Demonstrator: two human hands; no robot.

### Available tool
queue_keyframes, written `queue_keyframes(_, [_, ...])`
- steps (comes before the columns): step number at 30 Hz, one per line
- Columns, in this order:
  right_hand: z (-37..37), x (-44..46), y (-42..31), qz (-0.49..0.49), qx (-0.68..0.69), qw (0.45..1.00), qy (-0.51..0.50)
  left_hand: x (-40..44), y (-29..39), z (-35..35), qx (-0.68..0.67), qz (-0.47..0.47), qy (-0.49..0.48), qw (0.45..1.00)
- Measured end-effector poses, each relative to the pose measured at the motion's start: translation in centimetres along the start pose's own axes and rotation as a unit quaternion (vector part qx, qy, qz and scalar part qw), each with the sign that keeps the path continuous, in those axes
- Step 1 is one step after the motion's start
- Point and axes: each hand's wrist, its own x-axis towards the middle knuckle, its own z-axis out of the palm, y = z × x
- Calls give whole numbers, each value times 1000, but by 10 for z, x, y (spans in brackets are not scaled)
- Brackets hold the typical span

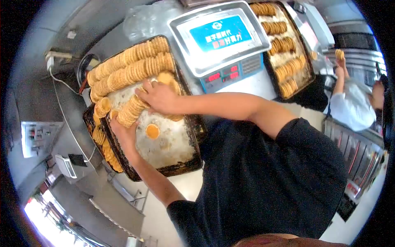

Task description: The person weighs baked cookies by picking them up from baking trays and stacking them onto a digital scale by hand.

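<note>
Between my two hands, a row of round golden cookies (131, 110) stands on edge, pressed together over the metal baking tray (173, 148). My left hand (124, 132) closes around the near left end of the row. At the other end, my right hand (158, 98) curls its fingers against the cookies, its palm hiding part of them. One loose cookie (152, 131) lies flat on the tray close to my left hand. Two long rows of upright cookies (131, 68) fill the tray's far side, and a few cookies (103, 107) lean at its left edge.
A digital scale (232, 78) with a steel pan (185, 57) stands right of the tray. Beyond it lies another tray (302, 80) with several cookie rows. More cookies sit in a lower tray (108, 158) at left. At right, another person's hand (340, 61) holds cookies.
</note>
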Motion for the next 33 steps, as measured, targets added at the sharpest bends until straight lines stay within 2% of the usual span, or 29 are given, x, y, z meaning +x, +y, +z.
queue_keyframes(2, [7,-5,-3,-17,18,999,22,-12,18,-7,-43,31,60,997])
queue_keyframes(3, [7,-5,-4,-18,24,999,21,-16,16,-3,-38,28,60,997])
queue_keyframes(5, [5,-1,-9,21,24,999,-15,-23,1,13,7,-10,98,995])
queue_keyframes(6, [13,-2,-8,10,10,1000,14,-26,-4,16,53,-3,110,993])
queue_keyframes(7, [14,-1,-7,24,34,999,-3,-34,-16,25,-12,-21,102,994])
queue_keyframes(8, [17,-1,-8,24,17,1000,4,-36,-37,46,12,-43,135,990])
queue_keyframes(10, [15,1,-9,19,6,1000,0,-37,0,27,-102,-74,141,982])
queue_keyframes(11, [15,2,-9,12,-24,1000,0,-38,7,26,-97,-88,151,980])
queue_keyframes(13, [14,6,-9,-6,-27,1000,-9,-37,14,27,-191,-98,148,965])
queue_keyframes(15, [12,11,-7,-18,-34,999,-14,-40,7,33,-195,-99,171,961])
queue_keyframes(18, [7,12,-1,-24,56,998,-32,-45,4,35,-234,-98,169,952])
queue_keyframes(20, [12,8,-1,-49,48,998,-5,-53,10,31,-110,-69,213,968])
queue_keyframes(22, [2,-3,-8,-56,37,997,24,-60,31,3,-45,-137,143,979])
queue_keyframes(23, [-9,-5,-6,-66,64,996,2,-63,12,12,-1,-94,156,983])
queue_keyframes(24, [-19,-10,-7,-78,67,994,33,-73,-7,25,-58,17,212,975])
queue_keyframes(27, [-47,-30,12,-104,66,986,114,-74,49,0,-80,26,204,975])
queue_keyframes(29, [-80,-46,29,-87,62,990,86,-65,90,-4,-77,53,195,976])
queue_keyframes(31, [-117,-70,48,-11,39,995,91,-58,130,1,-66,69,188,978])
queue_keyframes(33, [-151,-95,77,30,22,994,100,-43,170,15,-122,150,161,968])
